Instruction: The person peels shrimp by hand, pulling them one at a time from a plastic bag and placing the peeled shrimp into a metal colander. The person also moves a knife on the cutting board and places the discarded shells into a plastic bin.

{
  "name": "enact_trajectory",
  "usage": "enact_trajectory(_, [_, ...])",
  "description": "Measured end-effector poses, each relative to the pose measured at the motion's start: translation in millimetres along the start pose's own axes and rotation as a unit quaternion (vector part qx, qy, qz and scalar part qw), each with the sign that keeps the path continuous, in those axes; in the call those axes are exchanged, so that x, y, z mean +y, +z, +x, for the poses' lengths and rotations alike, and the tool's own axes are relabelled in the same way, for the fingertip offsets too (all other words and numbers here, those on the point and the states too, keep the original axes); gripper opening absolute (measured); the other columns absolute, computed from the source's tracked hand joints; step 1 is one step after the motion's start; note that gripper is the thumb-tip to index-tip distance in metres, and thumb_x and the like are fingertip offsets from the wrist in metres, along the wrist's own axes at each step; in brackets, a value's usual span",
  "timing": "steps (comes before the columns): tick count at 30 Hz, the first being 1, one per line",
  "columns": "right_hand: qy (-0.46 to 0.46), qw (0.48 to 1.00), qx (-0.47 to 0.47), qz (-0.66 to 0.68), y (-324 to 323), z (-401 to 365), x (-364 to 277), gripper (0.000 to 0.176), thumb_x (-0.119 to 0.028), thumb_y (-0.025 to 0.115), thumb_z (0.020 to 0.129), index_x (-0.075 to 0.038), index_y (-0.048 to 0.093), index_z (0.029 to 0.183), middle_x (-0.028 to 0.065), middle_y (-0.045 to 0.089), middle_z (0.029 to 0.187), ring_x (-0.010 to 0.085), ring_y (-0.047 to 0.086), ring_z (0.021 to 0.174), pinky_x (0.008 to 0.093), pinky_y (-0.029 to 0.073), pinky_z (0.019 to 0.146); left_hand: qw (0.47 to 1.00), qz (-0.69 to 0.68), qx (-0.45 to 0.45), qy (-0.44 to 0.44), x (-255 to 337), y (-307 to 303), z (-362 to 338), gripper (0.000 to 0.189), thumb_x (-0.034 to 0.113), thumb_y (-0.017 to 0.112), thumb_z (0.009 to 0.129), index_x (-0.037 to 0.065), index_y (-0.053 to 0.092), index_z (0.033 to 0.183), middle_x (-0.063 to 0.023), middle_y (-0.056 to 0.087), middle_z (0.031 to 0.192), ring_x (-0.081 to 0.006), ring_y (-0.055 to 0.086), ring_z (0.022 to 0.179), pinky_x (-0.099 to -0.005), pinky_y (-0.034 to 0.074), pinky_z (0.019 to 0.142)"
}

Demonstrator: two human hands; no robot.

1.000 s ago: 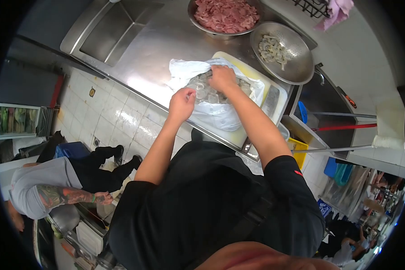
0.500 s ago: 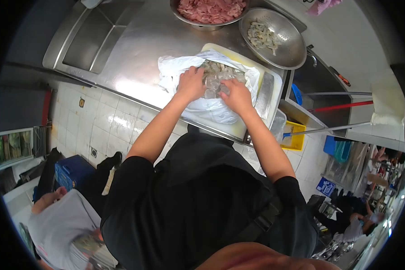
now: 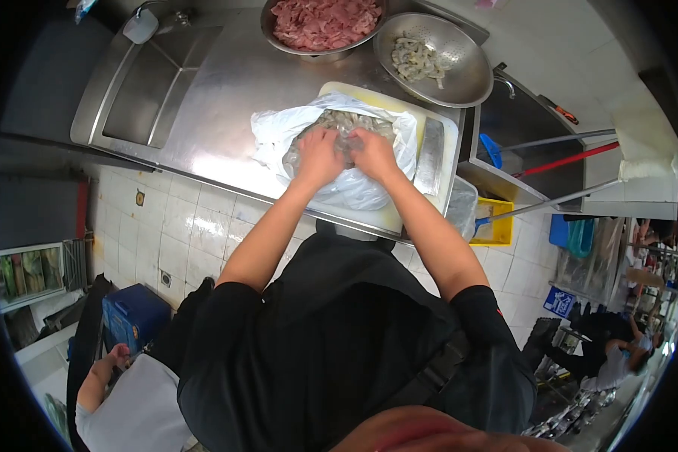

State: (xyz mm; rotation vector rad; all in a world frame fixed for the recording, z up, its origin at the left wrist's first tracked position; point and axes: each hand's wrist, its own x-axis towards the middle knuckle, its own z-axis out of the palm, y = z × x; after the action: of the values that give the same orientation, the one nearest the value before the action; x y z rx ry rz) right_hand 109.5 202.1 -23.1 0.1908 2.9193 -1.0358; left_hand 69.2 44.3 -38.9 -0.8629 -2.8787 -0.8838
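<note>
A white plastic bag (image 3: pixel 275 124) lies open on a cutting board. Inside are greyish shrimp (image 3: pixel 346 120) with clear, ice-like lumps among them. Both hands reach into the bag's mouth, close together. My left hand (image 3: pixel 320 157) has its fingers curled down into the contents on the left side. My right hand (image 3: pixel 374 157) is bent inward, its fingers closed around the clear lumps (image 3: pixel 345 143) between the hands. The fingertips are partly hidden in the contents.
The white cutting board (image 3: pixel 448 151) carries a metal cleaver-like blade (image 3: pixel 429 158) on its right. Behind stand a bowl of sliced raw meat (image 3: pixel 324 22) and a colander (image 3: pixel 467 60) holding peeled shrimp. Sinks flank the steel counter (image 3: pixel 233 83). A person in grey (image 3: pixel 132 407) is at lower left.
My hands have drawn closer together over the clear lumps, fingers now closing in on them. The view has shifted slightly. The person at lower left has moved their arm.
</note>
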Motion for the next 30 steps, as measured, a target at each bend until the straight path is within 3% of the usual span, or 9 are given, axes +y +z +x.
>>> enact_trajectory(2, [0.011,0.981,0.084,0.175,15,-1,11,0.037,-0.014,0.070,0.069,-0.008,0.063,0.105,0.0203,0.065,0.106,0.0371,0.061,0.101,0.0408,0.049,0.085,0.997,-0.076,0.025,-0.013,16,10,-9,0.047,0.011,0.068,0.072,0.005,0.056,0.116,-0.0190,0.049,0.115,-0.0373,0.049,0.108,-0.0456,0.039,0.094])
enact_trajectory(5, [0.049,0.959,0.049,0.274,16,-2,10,0.037,-0.016,0.067,0.076,-0.003,0.061,0.110,0.0203,0.064,0.109,0.0353,0.060,0.105,0.0381,0.047,0.089,0.987,-0.132,0.084,-0.037,32,26,-20,0.051,0.009,0.067,0.072,0.002,0.052,0.120,-0.0217,0.046,0.119,-0.0398,0.048,0.111,-0.0446,0.039,0.097])
enact_trajectory(12, [0.098,0.947,0.104,0.287,44,0,7,0.033,-0.022,0.054,0.090,0.000,0.059,0.114,0.0169,0.065,0.109,0.0293,0.062,0.103,0.0354,0.046,0.088,0.968,-0.157,0.162,-0.108,34,40,-18,0.053,0.015,0.065,0.078,-0.002,0.049,0.126,-0.0238,0.049,0.121,-0.0391,0.051,0.111,-0.0431,0.041,0.097])
enact_trajectory(14, [0.158,0.835,0.123,0.512,54,3,9,0.032,-0.020,0.051,0.093,0.001,0.059,0.114,0.0124,0.064,0.111,0.0233,0.060,0.101,0.0319,0.045,0.089,0.948,-0.209,0.177,-0.162,34,48,-8,0.049,0.017,0.065,0.079,-0.002,0.053,0.123,-0.0233,0.052,0.119,-0.0383,0.053,0.109,-0.0423,0.042,0.096])
enact_trajectory(19, [0.167,0.745,0.108,0.637,35,6,2,0.028,-0.017,0.049,0.094,-0.002,0.057,0.116,0.0080,0.059,0.110,0.0191,0.055,0.100,0.0294,0.045,0.087,0.900,-0.317,0.201,-0.223,44,51,7,0.038,0.018,0.066,0.079,-0.001,0.062,0.111,-0.0199,0.057,0.115,-0.0361,0.057,0.104,-0.0398,0.045,0.093])
enact_trajectory(22, [0.149,0.712,0.094,0.680,16,7,7,0.030,-0.019,0.052,0.093,-0.002,0.059,0.117,0.0083,0.059,0.115,0.0188,0.054,0.108,0.0310,0.042,0.094,0.925,-0.259,0.242,-0.135,75,26,15,0.036,0.015,0.064,0.078,-0.002,0.062,0.110,-0.0188,0.058,0.114,-0.0363,0.057,0.104,-0.0386,0.046,0.092])
enact_trajectory(24, [0.143,0.606,0.074,0.779,-19,-2,-3,0.032,-0.023,0.051,0.094,-0.004,0.057,0.119,0.0076,0.059,0.115,0.0187,0.053,0.109,0.0327,0.042,0.096,0.927,-0.272,0.251,-0.053,109,3,21,0.036,0.013,0.065,0.075,-0.001,0.063,0.108,-0.0172,0.058,0.113,-0.0350,0.055,0.105,-0.0388,0.045,0.093])
enact_trajectory(28, [0.026,0.597,0.115,0.794,-64,-11,29,0.034,-0.027,0.050,0.094,-0.005,0.056,0.119,0.0081,0.059,0.113,0.0197,0.054,0.108,0.0345,0.043,0.096,0.924,-0.324,0.197,0.045,166,-18,40,0.037,0.017,0.060,0.080,-0.002,0.060,0.113,-0.0222,0.055,0.118,-0.0379,0.051,0.113,-0.0411,0.042,0.098])
enact_trajectory(30, [-0.021,0.585,0.126,0.801,-90,-18,62,0.035,-0.028,0.050,0.093,-0.005,0.056,0.119,0.0090,0.058,0.112,0.0211,0.055,0.109,0.0347,0.043,0.096,0.936,-0.243,0.214,0.142,195,-9,51,0.028,0.013,0.064,0.071,-0.002,0.064,0.094,-0.0199,0.058,0.108,-0.0364,0.053,0.106,-0.0428,0.044,0.095])
